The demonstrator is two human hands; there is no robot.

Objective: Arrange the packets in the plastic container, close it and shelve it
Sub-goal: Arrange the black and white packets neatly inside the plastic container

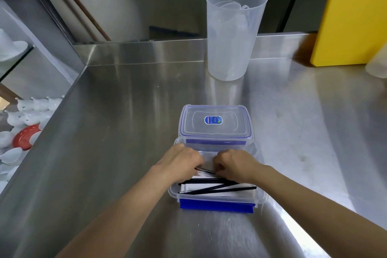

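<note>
Both hands (207, 165) pinch thin packets (217, 187) inside the open plastic container (216, 205).
Light, floppy, slippery packets: grip their edges.

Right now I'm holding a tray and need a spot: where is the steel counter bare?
Bare counter lies left of the open container, up to the left edge, and right of it, below the yellow board. Crowded: the middle, where both hands work, with the lid and jug behind.
</note>
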